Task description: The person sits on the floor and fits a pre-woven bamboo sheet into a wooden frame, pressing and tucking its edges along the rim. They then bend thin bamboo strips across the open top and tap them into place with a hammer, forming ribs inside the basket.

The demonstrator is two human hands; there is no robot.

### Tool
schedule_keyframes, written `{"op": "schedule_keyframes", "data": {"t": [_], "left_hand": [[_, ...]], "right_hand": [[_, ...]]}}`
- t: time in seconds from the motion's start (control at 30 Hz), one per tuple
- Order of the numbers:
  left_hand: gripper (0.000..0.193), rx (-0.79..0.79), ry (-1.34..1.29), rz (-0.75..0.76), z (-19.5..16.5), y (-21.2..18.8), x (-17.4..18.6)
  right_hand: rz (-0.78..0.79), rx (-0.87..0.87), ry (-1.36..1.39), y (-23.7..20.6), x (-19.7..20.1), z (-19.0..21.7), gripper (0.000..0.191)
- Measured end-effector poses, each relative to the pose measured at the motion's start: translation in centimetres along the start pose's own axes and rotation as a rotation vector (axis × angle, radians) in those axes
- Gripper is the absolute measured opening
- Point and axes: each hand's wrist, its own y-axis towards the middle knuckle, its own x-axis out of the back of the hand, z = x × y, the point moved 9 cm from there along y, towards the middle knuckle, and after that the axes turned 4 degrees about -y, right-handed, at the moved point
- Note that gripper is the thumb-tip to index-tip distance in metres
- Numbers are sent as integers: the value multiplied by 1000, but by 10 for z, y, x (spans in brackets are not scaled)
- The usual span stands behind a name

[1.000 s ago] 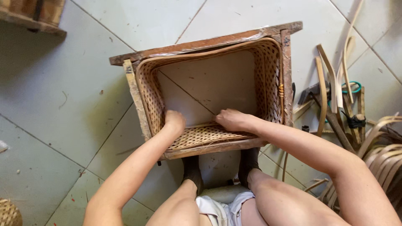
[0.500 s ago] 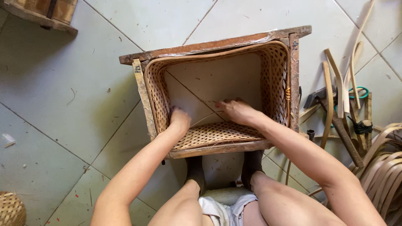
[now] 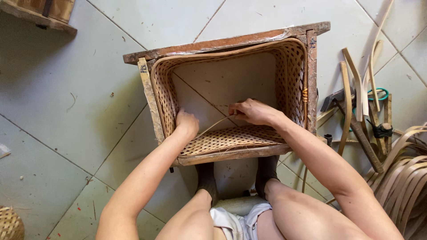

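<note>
Inside the woven basket (image 3: 291, 84) there's open floor toward the far wall, boxed in by the wooden frame (image 3: 222, 43). Right side's cluttered with bamboo strips (image 3: 356, 84) and a hammer (image 3: 351, 122); left floor's open.

Single view, head-worn camera: looking almost straight down from above the seated person's lap, facing the pale tiled floor (image 3: 66, 111). Sitting close, within arm's reach of the open woven cane frame in its brown wooden mould (image 3: 231, 44), which is filling the centre. No second view sharing the scene.
</note>
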Motion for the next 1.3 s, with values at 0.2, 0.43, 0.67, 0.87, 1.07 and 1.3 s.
{"op": "schedule_keyframes", "data": {"t": [0.2,0.43,0.67,0.87,1.07,1.3], "left_hand": [[32,3,-48,-17,2,1,-1],[41,-339,-694,-17,-36,-34,43],[31,-567,-1172,-367,-56,-138,106],[34,-532,-1032,-865,-73,-184,113],[25,-471,-932,-1000,-75,-189,112],[23,-439,-859,-1179,-81,-209,113]], "right_hand": [[149,-88,30,-1,-17,-5,20],[224,45,-82,-25,-33,15,30],[95,143,-30,-52,-19,34,26],[-429,137,111,-125,68,37,27],[-580,148,109,-165,79,64,25],[-626,317,-217,-145,7,96,20]]}}
